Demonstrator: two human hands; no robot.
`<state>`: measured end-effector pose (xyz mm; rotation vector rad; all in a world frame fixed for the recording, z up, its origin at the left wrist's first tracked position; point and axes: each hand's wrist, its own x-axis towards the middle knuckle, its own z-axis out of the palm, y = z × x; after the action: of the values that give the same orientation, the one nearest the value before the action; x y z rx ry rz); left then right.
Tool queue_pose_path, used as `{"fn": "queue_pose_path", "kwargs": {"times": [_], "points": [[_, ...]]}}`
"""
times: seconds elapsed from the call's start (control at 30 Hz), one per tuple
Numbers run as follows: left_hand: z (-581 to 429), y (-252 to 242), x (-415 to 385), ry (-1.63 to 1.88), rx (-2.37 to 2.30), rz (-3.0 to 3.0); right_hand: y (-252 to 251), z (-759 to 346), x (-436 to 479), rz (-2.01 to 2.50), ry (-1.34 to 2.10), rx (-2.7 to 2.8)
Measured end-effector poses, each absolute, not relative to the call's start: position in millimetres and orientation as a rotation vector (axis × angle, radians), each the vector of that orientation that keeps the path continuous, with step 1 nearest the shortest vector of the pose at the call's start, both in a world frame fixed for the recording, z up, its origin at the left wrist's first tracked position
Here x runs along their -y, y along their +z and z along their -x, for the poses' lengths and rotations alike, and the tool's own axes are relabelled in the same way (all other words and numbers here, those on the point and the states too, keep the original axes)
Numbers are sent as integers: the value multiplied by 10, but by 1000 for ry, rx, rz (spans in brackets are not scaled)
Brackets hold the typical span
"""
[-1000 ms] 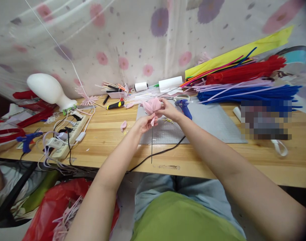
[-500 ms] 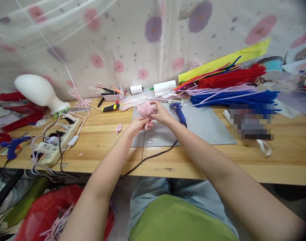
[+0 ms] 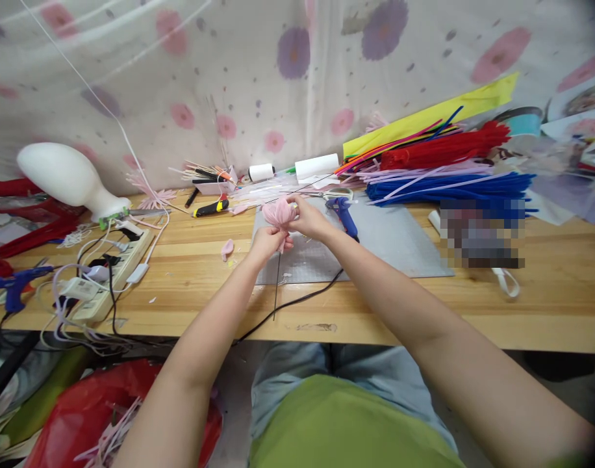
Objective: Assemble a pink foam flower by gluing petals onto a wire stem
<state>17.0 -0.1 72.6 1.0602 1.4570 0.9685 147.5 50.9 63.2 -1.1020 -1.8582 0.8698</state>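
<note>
A pink handmade flower (image 3: 277, 212) on a thin dark wire stem (image 3: 277, 286) is held above the grey cutting mat (image 3: 399, 240). My left hand (image 3: 265, 242) is closed around the base of the flower, where the stem begins. My right hand (image 3: 311, 219) pinches the petals at the flower's right side. A loose pink petal (image 3: 227, 249) lies on the wooden table (image 3: 204, 260) to the left of my hands.
A blue glue gun (image 3: 343, 216) lies on the mat beside my right hand, its black cord (image 3: 297, 302) running to the table edge. Bundles of blue (image 3: 448, 186) and red pipe cleaners (image 3: 443, 151) lie at back right. A power strip (image 3: 117, 266) and white foam form (image 3: 66, 177) sit left.
The view has shifted a little; both hands stay on the pink flower and keep working its petals in about the same place.
</note>
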Motion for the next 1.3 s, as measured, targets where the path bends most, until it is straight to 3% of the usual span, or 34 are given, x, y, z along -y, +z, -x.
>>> {"fn": "queue_pose_path", "kwargs": {"times": [0.6,0.93,1.3], "points": [[-169,464,-133,1177,-1496,-1121,552,-1373,-548,1205,889,1634],[-150,839,-35,1058,-1465,-1029,623,-1388,-581,987,1098,1677],[-127,857,-155,1175,-1492,-1165,792,-1329,-595,1218,832,1688]]}}
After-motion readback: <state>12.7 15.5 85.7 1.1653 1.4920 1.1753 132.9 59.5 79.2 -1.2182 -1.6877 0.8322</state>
